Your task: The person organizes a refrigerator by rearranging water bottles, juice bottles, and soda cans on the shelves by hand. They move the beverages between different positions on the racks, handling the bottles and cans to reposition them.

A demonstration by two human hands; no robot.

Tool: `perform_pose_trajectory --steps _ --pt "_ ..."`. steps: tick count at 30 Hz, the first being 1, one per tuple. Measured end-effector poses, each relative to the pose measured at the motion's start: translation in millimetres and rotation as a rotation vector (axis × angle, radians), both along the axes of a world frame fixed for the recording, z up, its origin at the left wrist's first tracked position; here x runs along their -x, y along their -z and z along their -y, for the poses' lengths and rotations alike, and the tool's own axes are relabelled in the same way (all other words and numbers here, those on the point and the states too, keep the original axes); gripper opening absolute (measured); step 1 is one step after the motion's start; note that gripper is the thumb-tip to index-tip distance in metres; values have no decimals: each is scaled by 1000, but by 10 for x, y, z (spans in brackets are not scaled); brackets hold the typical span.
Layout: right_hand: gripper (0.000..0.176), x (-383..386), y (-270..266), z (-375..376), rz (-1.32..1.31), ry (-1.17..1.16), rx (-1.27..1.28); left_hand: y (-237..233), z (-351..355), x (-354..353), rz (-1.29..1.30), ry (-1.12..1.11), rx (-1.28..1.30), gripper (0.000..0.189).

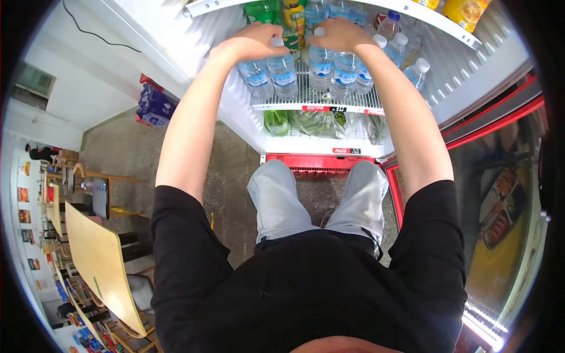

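I stand before an open drinks fridge (471, 70). Both arms reach onto its wire shelf (306, 97), which holds several clear water bottles with blue labels. My left hand (256, 41) rests on top of a water bottle (282, 73) at the shelf's left, fingers curled over its white cap. My right hand (341, 32) covers the top of another water bottle (321, 65) in the middle row. Green and yellow drink bottles (291, 15) stand behind my hands. Whether either hand truly grips a bottle is hidden by the knuckles.
Bagged green vegetables (321, 123) lie on the fridge's bottom shelf. The fridge door (500, 194) hangs open at the right. A blue pack of bottles (154, 106) sits on the floor at the left. Wooden tables (100, 265) and chairs stand at the left.
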State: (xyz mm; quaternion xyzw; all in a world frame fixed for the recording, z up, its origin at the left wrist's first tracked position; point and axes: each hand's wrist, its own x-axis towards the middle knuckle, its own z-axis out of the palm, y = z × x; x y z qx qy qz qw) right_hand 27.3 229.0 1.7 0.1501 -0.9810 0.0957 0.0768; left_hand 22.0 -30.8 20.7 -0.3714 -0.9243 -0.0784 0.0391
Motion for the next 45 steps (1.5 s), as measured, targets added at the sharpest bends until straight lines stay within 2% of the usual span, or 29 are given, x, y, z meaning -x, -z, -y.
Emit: perform_pose_trajectory --steps 2,5,12,15,17,20,23,24,30,33,35,38,42,45 --pt "74 -7 -20 -4 19 15 15 -61 -6 -62 -7 14 2 44" --pt "76 36 3 -11 33 27 5 -215 -88 -202 32 -85 39 46" --pt "81 15 0 32 -29 59 -68 -87 -64 -69 -11 91 -41 46" --pt "87 -44 -124 95 142 69 -69 -65 -31 -59 -8 112 -55 46" --pt "90 -61 -134 118 148 82 -73 -90 -39 -73 17 108 -42 46" --pt "94 -115 -198 132 186 88 -72 -155 -87 -111 35 37 39 49" --pt "96 -104 -170 119 176 86 -56 -274 -238 -225 79 -135 210 66" --pt "96 -102 -148 116 163 85 -49 -248 -239 -211 56 -131 195 68" --pt "97 -56 -73 81 128 45 -43 -235 -198 -182 50 -71 194 69" --pt "88 -95 -111 77 164 29 -56 -270 -186 -204 83 -60 200 66" --pt "88 -97 -165 86 225 26 -56 -286 -210 -218 97 -90 213 63" --pt "92 59 3 16 184 -25 -17 -151 -270 -217 -122 -41 16 60" --pt "98 -62 -125 -6 213 -3 104 -142 -525 -191 -37 40 -65 54" --pt "101 -234 -230 30 139 14 168 -91 -665 -224 -34 66 -86 54"
